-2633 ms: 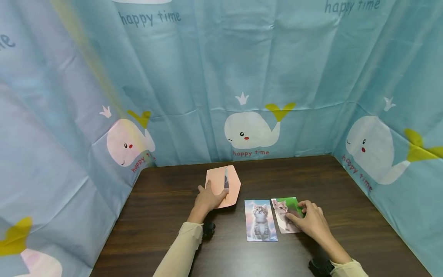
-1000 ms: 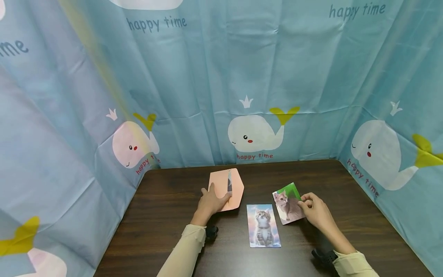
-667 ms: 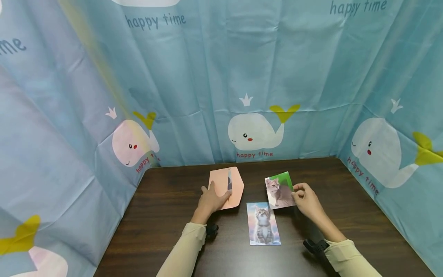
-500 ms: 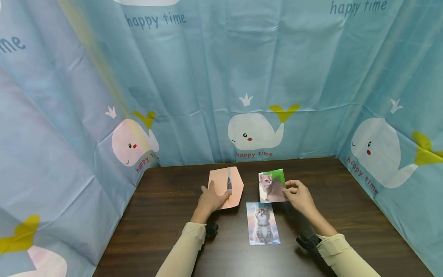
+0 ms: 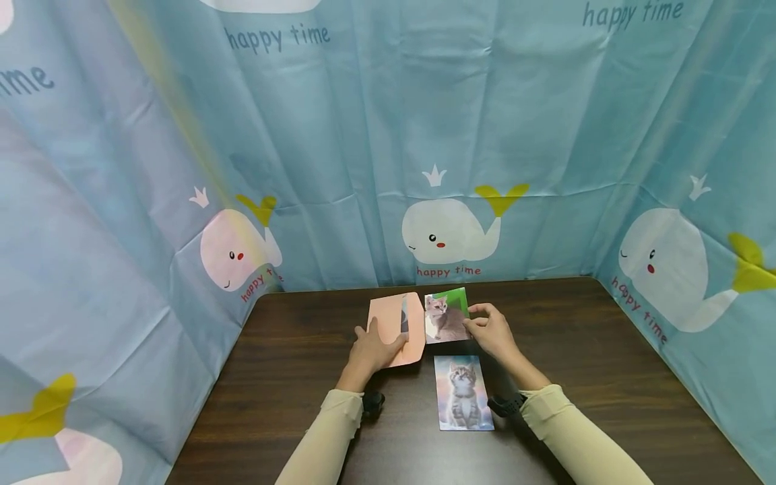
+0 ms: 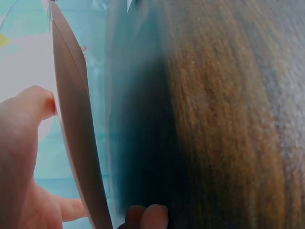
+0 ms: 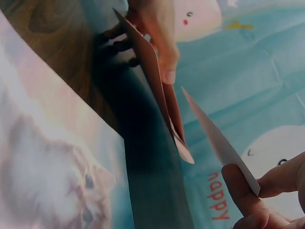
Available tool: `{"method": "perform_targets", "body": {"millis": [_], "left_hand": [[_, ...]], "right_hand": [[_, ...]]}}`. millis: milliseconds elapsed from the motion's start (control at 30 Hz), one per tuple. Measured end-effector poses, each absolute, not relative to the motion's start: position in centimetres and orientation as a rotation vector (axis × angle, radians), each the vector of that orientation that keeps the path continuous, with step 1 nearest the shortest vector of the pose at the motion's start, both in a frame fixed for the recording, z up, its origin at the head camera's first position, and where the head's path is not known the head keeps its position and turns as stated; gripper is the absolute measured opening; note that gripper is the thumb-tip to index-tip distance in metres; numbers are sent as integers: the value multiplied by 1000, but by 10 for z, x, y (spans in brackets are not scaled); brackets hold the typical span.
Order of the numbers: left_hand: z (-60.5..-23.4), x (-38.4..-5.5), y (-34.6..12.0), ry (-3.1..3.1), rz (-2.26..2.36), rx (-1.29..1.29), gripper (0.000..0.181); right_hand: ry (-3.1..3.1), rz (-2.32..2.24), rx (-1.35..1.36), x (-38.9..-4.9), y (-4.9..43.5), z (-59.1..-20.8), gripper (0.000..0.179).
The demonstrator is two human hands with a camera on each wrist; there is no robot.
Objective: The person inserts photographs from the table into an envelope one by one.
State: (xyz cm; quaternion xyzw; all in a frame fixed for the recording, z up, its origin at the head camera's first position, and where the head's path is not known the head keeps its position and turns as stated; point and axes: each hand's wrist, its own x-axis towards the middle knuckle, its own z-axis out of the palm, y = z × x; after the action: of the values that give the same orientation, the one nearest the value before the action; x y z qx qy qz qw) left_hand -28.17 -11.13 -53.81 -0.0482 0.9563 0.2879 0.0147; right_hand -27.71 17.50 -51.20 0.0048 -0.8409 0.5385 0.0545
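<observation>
My left hand grips a pink envelope above the table, its thumb on the front and fingertips on the underside in the left wrist view. The flap points right, and a strip of a picture card shows at the opening. Just right of the flap is a cat picture card with a green corner. My right hand pinches its right edge between thumb and fingers. A small gap parts card and envelope in the right wrist view.
Another picture card, with a grey kitten, lies flat on the dark wooden table, in front of both hands. A blue curtain with whale prints hangs around the table's back and sides.
My right hand has lifted the green-cornered cat card off the table and carried it left and away from me, up beside the envelope flap. The left hand and envelope have hardly moved.
</observation>
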Motion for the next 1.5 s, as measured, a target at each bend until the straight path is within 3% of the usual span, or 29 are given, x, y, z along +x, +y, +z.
{"method": "perform_targets", "body": {"millis": [533, 1500], "left_hand": [[-538, -283, -111, 2982, 865, -155, 106], [-539, -282, -111, 2983, 849, -128, 105]], "right_hand": [[-2644, 1642, 4, -312, 132, -516, 34], [-2640, 1749, 21, -325, 89, -520, 33]]}}
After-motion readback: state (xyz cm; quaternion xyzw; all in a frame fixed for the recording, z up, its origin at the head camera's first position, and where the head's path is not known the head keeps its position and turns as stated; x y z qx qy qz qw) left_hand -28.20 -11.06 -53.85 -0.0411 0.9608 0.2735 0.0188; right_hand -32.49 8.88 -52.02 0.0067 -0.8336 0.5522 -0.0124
